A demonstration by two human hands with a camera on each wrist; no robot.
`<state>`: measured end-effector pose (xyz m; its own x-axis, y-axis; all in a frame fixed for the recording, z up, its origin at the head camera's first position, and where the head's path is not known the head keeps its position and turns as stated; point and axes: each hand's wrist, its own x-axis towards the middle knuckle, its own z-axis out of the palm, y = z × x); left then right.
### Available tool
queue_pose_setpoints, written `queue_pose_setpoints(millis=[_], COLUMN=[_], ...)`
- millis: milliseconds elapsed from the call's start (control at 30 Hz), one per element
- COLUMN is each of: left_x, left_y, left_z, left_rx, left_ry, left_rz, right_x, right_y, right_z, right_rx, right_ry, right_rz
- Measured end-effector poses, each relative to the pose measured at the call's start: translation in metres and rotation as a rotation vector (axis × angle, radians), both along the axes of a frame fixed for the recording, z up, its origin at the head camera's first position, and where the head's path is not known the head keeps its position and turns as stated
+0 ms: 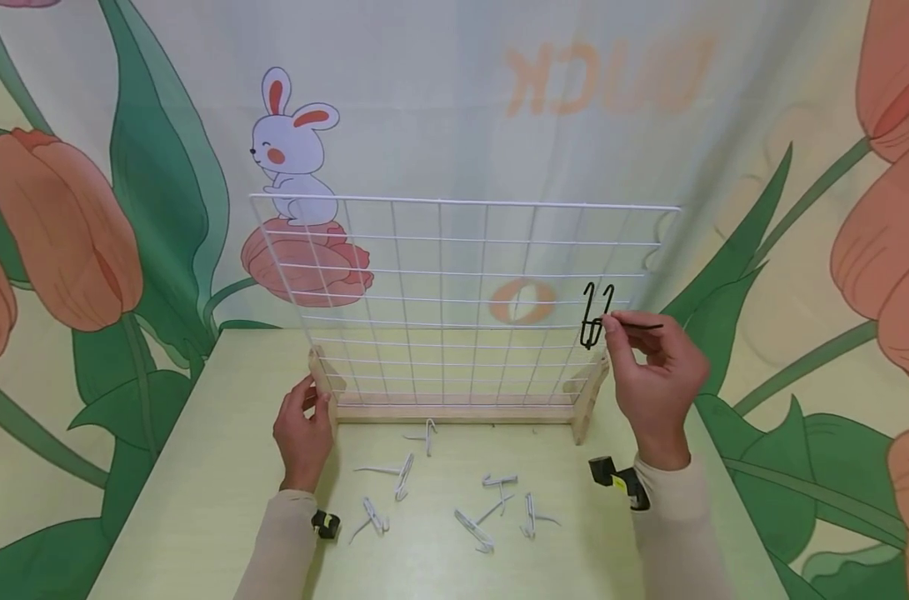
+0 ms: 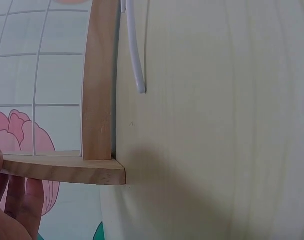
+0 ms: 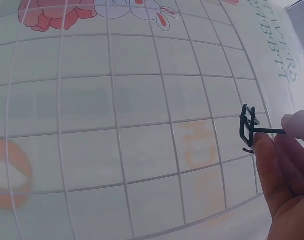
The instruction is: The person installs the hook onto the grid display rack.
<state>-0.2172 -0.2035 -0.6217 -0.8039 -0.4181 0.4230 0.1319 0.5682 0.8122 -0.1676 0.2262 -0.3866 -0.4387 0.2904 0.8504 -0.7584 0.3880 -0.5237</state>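
Observation:
My right hand (image 1: 656,383) pinches a black wire hook (image 1: 595,322) by its straight prong, between thumb and fingertips. In the head view the hook's two bent ends point up, overlapping the right part of the white wire grid panel (image 1: 439,201). The right wrist view shows the black hook (image 3: 247,128) side-on, close to the grid's edge column. My left hand (image 1: 304,437) grips the left wooden foot (image 1: 320,375) of the grid's stand. In the left wrist view, the thumb is on one face of this foot (image 2: 66,172) and the fingers are on the other.
Several white hooks, among them one white hook (image 1: 405,477) and another white hook (image 1: 472,528), lie scattered on the pale table (image 1: 199,500) before the stand. A wooden crossbar (image 1: 454,413) joins both feet. Behind hangs a printed curtain (image 1: 424,100) with tulips and a rabbit.

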Motion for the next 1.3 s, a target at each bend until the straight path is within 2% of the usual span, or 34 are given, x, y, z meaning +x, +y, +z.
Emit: queue_pose_setpoints(millis=[167, 367, 633, 833, 1000, 1300], left_x=[0.001, 0.000, 0.000, 0.000, 0.000, 0.000], left_y=[-0.001, 0.000, 0.001, 0.001, 0.000, -0.001], left_z=[-0.002, -0.002, 0.002, 0.001, 0.001, 0.002], left_rx=[-0.004, -0.003, -0.002, -0.003, -0.007, -0.014], left_ry=[0.011, -0.009, -0.014, 0.002, 0.010, 0.026], left_rz=[-0.001, -0.003, -0.008, -0.016, -0.012, -0.009], right_x=[-0.005, -0.014, -0.029, -0.035, -0.038, -0.041], right_y=[-0.004, -0.007, -0.008, -0.010, -0.011, -0.008], right_z=[0.013, 0.027, 0.043, 0.046, 0.046, 0.035], right_rx=[-0.001, 0.005, 0.067, 0.113, 0.185, 0.209], right_ry=[0.026, 0.046, 0.067, 0.116, 0.114, 0.112], right_rz=[-0.014, -0.039, -0.120, -0.166, -0.186, -0.175])
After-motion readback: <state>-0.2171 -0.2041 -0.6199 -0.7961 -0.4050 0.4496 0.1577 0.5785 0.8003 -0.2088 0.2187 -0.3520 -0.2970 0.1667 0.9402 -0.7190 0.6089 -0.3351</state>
